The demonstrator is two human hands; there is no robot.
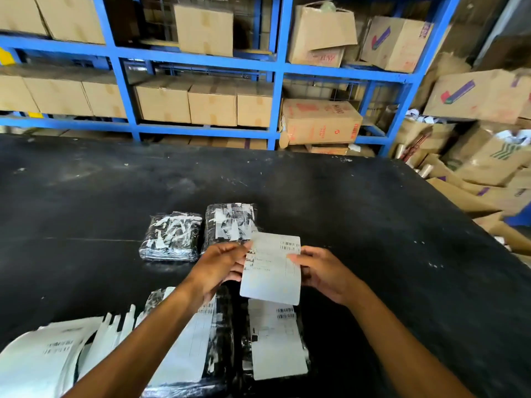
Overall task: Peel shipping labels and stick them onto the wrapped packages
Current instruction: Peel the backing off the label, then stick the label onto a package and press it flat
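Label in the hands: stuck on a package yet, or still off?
Still off. The label is held above the table, pinched at its side edges by the left hand and right hand, over no package.

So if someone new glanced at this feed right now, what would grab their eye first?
The white shipping label held up mid-frame between the left hand and right hand. Next, the black wrapped packages on the black table, two beyond the hands and labelled ones nearer. Behind, blue shelving stacked with cardboard boxes.

Both forearms bare, left hand and right hand ungloved.
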